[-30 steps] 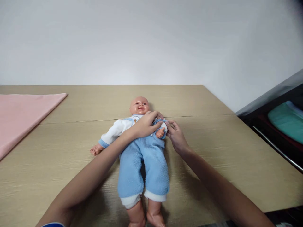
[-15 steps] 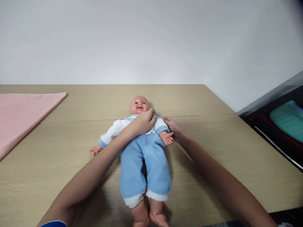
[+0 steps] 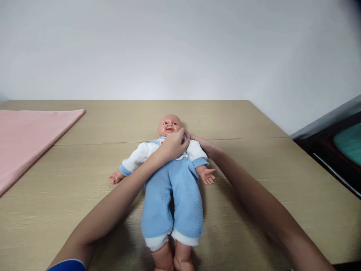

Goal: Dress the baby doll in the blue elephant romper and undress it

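Note:
A baby doll (image 3: 169, 125) lies face up on the table, its head toward the far side. It wears a fleece outfit (image 3: 158, 188) with blue legs, white sleeves and blue cuffs. My left hand (image 3: 175, 145) reaches across its chest, fingers curled at the collar by the right-side shoulder. Beside that same shoulder is my right hand (image 3: 205, 145), its fingers bent in against the cloth close to my left fingertips. Both hands look closed on the outfit, though the fingertips are partly hidden. My left forearm covers part of the doll's chest and side.
A folded pink cloth (image 3: 31, 139) lies at the left of the wooden table (image 3: 254, 180). A pale wall (image 3: 180, 49) rises behind the table. Past the right edge stands a dark object with a green item (image 3: 348, 143) on it.
My right hand has moved up and inward along the doll's shoulder, nearer my left hand. The doll's arm on that side has shifted outward. The view has turned slightly.

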`<act>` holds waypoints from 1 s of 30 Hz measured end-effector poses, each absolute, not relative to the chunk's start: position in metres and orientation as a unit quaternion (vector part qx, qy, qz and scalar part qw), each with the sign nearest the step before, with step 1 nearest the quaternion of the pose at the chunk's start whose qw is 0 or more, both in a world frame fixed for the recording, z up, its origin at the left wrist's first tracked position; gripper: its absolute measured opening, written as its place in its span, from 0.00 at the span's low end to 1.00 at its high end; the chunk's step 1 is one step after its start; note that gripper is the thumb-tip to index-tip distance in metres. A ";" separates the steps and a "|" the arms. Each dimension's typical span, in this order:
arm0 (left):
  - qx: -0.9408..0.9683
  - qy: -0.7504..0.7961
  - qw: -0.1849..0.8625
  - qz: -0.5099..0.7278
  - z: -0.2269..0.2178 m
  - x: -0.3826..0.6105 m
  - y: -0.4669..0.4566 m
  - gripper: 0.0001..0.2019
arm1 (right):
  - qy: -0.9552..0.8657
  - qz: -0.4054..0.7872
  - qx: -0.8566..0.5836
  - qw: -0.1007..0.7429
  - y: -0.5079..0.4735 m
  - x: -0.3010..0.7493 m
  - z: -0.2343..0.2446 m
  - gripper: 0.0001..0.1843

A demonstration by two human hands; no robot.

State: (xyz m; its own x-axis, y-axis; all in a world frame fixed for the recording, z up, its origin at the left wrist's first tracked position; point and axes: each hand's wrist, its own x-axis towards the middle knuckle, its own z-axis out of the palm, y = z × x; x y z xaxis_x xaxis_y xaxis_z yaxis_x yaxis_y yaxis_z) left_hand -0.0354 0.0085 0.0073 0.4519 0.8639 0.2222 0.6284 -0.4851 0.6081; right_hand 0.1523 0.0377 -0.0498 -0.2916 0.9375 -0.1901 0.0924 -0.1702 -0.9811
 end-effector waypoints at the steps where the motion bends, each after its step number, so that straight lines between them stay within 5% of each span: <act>1: 0.821 0.460 0.219 0.256 0.008 -0.034 0.008 0.04 | -0.539 0.599 -0.483 0.342 0.037 0.151 -0.047 0.18; 4: 0.823 0.477 0.199 0.236 0.009 -0.031 0.008 0.05 | -0.544 0.576 -0.505 0.342 0.023 0.158 -0.036 0.20; 6: 0.827 0.484 0.182 0.220 0.010 -0.029 0.007 0.06 | -0.571 0.554 -0.513 0.323 0.006 0.172 -0.022 0.30; 9: 0.832 0.503 0.135 0.194 0.009 -0.029 0.005 0.10 | -0.731 0.442 -0.494 0.161 -0.018 0.200 0.007 0.46; 14: 0.822 0.542 0.052 0.166 0.009 -0.032 -0.001 0.14 | -0.856 0.142 -0.497 -0.008 -0.030 0.228 0.039 0.35; 20: 0.834 0.528 0.050 0.150 0.017 -0.034 -0.010 0.10 | -0.882 0.129 -0.452 0.038 -0.018 0.234 0.013 0.33; 30: 0.914 0.354 0.037 0.196 0.025 -0.048 -0.024 0.17 | -0.887 0.116 -0.434 0.107 -0.006 0.247 -0.024 0.34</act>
